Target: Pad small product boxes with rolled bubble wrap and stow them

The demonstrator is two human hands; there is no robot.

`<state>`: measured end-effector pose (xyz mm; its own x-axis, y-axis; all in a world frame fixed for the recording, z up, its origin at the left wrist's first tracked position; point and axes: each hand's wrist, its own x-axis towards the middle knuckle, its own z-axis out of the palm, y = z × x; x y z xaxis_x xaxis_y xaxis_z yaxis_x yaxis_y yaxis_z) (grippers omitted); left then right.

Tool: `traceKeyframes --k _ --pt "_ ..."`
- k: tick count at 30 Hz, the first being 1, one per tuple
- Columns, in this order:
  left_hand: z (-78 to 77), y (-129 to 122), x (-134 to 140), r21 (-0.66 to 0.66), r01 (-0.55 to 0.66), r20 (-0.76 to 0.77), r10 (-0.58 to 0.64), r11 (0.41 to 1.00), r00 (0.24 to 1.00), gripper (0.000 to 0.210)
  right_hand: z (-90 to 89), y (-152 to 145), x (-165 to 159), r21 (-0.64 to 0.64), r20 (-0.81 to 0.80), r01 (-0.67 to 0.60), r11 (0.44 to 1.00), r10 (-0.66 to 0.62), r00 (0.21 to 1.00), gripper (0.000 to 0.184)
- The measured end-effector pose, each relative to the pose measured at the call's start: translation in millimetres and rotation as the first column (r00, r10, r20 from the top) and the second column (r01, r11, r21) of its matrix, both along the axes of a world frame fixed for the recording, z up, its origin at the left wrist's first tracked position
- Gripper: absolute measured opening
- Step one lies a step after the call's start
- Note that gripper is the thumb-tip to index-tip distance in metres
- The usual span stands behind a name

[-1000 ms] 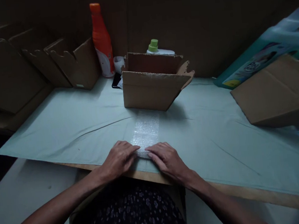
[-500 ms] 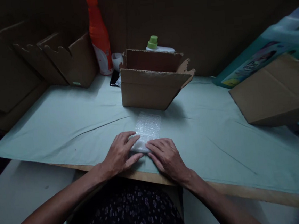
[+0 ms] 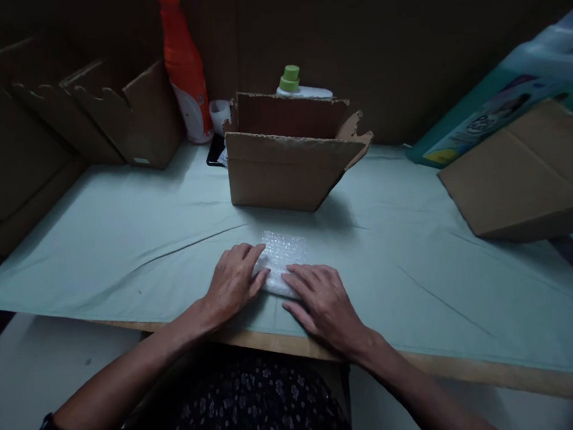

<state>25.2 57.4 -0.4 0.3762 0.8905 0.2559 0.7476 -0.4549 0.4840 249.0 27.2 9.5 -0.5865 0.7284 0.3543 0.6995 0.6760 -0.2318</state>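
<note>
A small sheet of clear bubble wrap (image 3: 285,246) lies flat on the cloth before me, its near part folded over into a thicker strip. My left hand (image 3: 235,280) grips the strip's left end, fingertips on top and thumb at the near side. The fingers of my right hand (image 3: 324,302) curl over the right end, with the thumb low by the near edge. Whether anything is wrapped inside the fold cannot be told.
Just beyond stands an open cardboard box (image 3: 273,173), with a green-capped bottle (image 3: 291,79) behind it. An orange bottle (image 3: 183,63) and cardboard holders (image 3: 145,120) stand back left. At right are another cardboard box (image 3: 528,174) and a teal jug (image 3: 487,104). Pale green cloth (image 3: 130,208) covers the table.
The flat part of the bubble wrap reaches less far from me and has shifted slightly. My left hand has moved a little forward and its thumb now rests on the strip.
</note>
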Motion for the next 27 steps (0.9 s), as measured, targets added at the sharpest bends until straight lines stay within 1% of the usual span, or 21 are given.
traceKeyframes --k 3,5,6,7,8,9,10,11,12,13,15,16,17,18,19,20,21,23,24,25,27 --pt "5.7 -9.5 -2.2 0.037 0.009 0.091 -0.013 0.999 0.996 0.042 -0.6 7.4 -0.2 -0.131 -0.087 -0.008 0.991 -0.003 0.996 0.029" --pt "11.3 -21.4 -7.6 -0.032 -0.031 0.224 0.038 0.999 0.974 0.045 2.8 9.4 1.8 -0.268 -0.204 0.008 0.963 -0.065 0.977 0.028" --pt "14.2 -27.7 -10.3 -0.118 -0.076 0.312 0.110 0.990 0.944 0.045 5.4 9.2 2.8 -0.346 -0.257 0.030 0.938 -0.125 0.958 0.028" --pt "16.9 -33.6 -12.2 -0.244 -0.113 0.406 0.207 0.963 0.890 0.045 8.2 8.5 3.4 -0.424 -0.297 0.057 0.904 -0.198 0.934 0.028" --pt "19.1 -38.7 -13.1 -0.398 -0.117 0.489 0.318 0.910 0.812 0.046 11.2 7.4 3.3 -0.498 -0.324 0.083 0.863 -0.274 0.905 0.028" --pt "20.6 -42.8 -12.6 -0.549 -0.076 0.551 0.429 0.832 0.715 0.049 14.0 6.1 2.4 -0.562 -0.342 0.102 0.821 -0.342 0.875 0.029" --pt "21.3 -45.6 -10.6 -0.667 0.009 0.591 0.521 0.745 0.616 0.052 16.4 4.7 0.8 -0.611 -0.357 0.102 0.785 -0.389 0.849 0.030" --pt "21.1 -47.0 -7.5 -0.732 0.118 0.619 0.584 0.671 0.525 0.055 18.4 3.6 -1.3 -0.643 -0.373 0.082 0.761 -0.405 0.835 0.030" --pt "20.2 -47.2 -3.4 -0.752 0.223 0.645 0.621 0.620 0.446 0.056 19.7 2.7 -3.5 -0.657 -0.388 0.045 0.753 -0.388 0.836 0.029" --pt "18.8 -46.4 1.1 -0.742 0.309 0.669 0.639 0.594 0.378 0.056 20.5 2.2 -5.6 -0.652 -0.404 0.001 0.758 -0.348 0.846 0.026" --pt "15.3 -43.1 9.8 -0.705 0.401 0.702 0.656 0.585 0.276 0.051 19.8 2.7 -7.5 -0.603 -0.427 -0.054 0.796 -0.265 0.864 0.020" --pt "13.7 -41.4 13.2 -0.696 0.414 0.707 0.663 0.587 0.247 0.048 18.6 3.4 -7.0 -0.574 -0.435 -0.052 0.817 -0.251 0.865 0.020" --pt "12.4 -40.1 15.8 -0.694 0.411 0.707 0.667 0.591 0.234 0.047 16.9 4.4 -5.4 -0.559 -0.449 -0.036 0.828 -0.266 0.853 0.024" --pt "11.3 -39.4 17.5 -0.694 0.398 0.710 0.663 0.600 0.238 0.047 14.9 5.3 -3.1 -0.571 -0.473 -0.029 0.821 -0.299 0.829 0.035" --pt "10.4 -39.1 18.4 -0.691 0.381 0.717 0.648 0.614 0.258 0.048 12.9 6.0 -0.5 -0.612 -0.502 -0.055 0.789 -0.334 0.798 0.050" --pt "9.6 -39.3 18.7 -0.684 0.362 0.728 0.624 0.634 0.283 0.048 10.8 6.5 2.1 -0.670 -0.530 -0.119 0.733 -0.360 0.768 0.063" --pt "9.1 -39.4 18.6 -0.674 0.344 0.739 0.596 0.654 0.314 0.048 9.1 6.8 4.4 -0.724 -0.553 -0.204 0.659 -0.376 0.744 0.070" --pt "9.6 -38.4 17.6 -0.660 0.325 0.745 0.532 0.678 0.403 0.045 7.4 7.7 7.6 -0.786 -0.569 -0.337 0.518 -0.392 0.723 0.063" --pt "11.5 -36.2 16.7 -0.649 0.315 0.743 0.488 0.692 0.458 0.042 7.9 9.0 8.9 -0.796 -0.567 -0.356 0.490 -0.398 0.721 0.055" --pt "15.1 -32.2 15.5 -0.625 0.287 0.740 0.433 0.726 0.515 0.039 9.9 11.3 10.3 -0.797 -0.564 -0.345 0.495 -0.407 0.718 0.048" --pt "28.9 -16.7 12.1 -0.488 0.167 0.720 0.286 0.857 0.632 0.036 19.0 19.2 14.9 -0.773 -0.570 -0.286 0.566 -0.423 0.705 0.040"
